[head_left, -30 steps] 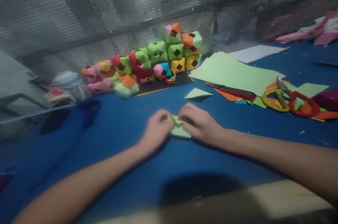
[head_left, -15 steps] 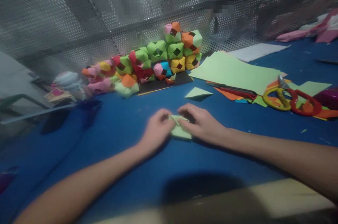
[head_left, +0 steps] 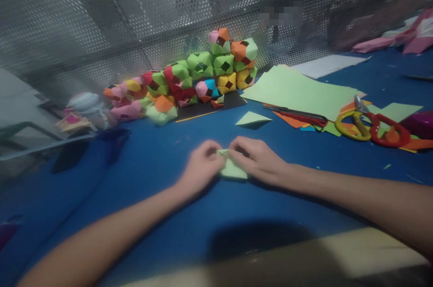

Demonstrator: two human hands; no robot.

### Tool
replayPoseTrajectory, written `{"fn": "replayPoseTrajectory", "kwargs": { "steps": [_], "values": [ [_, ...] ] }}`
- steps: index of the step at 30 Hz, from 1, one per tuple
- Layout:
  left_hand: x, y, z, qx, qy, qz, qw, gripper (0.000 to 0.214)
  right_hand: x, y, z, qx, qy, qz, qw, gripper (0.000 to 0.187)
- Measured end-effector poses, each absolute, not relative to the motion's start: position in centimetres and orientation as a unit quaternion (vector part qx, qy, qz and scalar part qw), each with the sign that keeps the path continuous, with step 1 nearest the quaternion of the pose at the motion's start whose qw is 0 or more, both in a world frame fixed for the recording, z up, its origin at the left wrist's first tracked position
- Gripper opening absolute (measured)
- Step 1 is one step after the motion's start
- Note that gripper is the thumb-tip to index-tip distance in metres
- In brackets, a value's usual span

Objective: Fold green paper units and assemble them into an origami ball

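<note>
A small folded piece of light green paper [head_left: 232, 169] lies on the blue table [head_left: 162, 161] between my hands. My left hand [head_left: 202, 167] is curled, its fingertips pinching the paper's left corner. From the right, my right hand [head_left: 259, 159] presses on the same piece with bent fingers. Part of the paper is hidden under both hands. Another folded green triangle [head_left: 253, 119] lies just beyond them.
A pile of colourful folded paper cubes [head_left: 203, 75] stands at the back against a perforated metal screen [head_left: 101, 16]. Green sheets [head_left: 301, 91] and orange scraps lie at the right, with yellow and red scissors [head_left: 372, 127] on them. Pink paper [head_left: 406, 37] lies far right.
My hands stay on the green paper and shift only slightly; the fingers have worked closer together over its top corner.
</note>
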State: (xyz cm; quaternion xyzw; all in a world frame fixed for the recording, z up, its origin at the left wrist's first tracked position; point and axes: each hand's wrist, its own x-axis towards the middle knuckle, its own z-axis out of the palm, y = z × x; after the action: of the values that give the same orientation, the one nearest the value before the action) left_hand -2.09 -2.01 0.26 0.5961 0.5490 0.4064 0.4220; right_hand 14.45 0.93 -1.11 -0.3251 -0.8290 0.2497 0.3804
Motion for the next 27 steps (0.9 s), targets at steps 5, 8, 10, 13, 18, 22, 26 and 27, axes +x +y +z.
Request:
{"fn": "replayPoseTrajectory", "kwargs": {
  "steps": [5,8,10,13,18,22,26,27],
  "values": [
    [-2.1,-2.0,0.3,0.591,0.542,0.406,0.438,0.013,14.4,0.9,-1.2,-0.329,-0.827,0.252,0.379,0.015],
    [-2.2,-1.9,0.3,0.595,0.541,0.405,0.435,0.014,14.5,0.9,-1.1,-0.336,-0.825,0.263,0.371,0.015],
    [-2.3,-1.9,0.2,0.595,0.542,0.403,0.435,0.015,14.4,0.9,-1.1,-0.338,-0.823,0.268,0.369,0.015],
    [-2.3,-1.8,0.2,0.592,0.543,0.406,0.435,0.015,14.4,0.8,-1.0,-0.327,-0.823,0.266,0.381,0.014],
    [-2.5,-1.8,-0.1,0.588,0.532,0.419,0.443,0.017,14.4,0.8,-0.8,-0.329,-0.819,0.27,0.385,0.019],
    [-2.8,-1.6,-0.5,0.588,0.512,0.425,0.46,0.018,14.5,0.9,-0.9,-0.327,-0.82,0.256,0.394,0.021],
    [-3.0,-1.5,-0.8,0.591,0.509,0.425,0.46,0.018,14.4,1.0,-1.2,-0.306,-0.826,0.232,0.413,0.02],
    [-3.0,-1.5,-0.7,0.592,0.51,0.423,0.458,0.018,14.4,1.1,-1.3,-0.302,-0.827,0.223,0.418,0.02]
  ]
}}
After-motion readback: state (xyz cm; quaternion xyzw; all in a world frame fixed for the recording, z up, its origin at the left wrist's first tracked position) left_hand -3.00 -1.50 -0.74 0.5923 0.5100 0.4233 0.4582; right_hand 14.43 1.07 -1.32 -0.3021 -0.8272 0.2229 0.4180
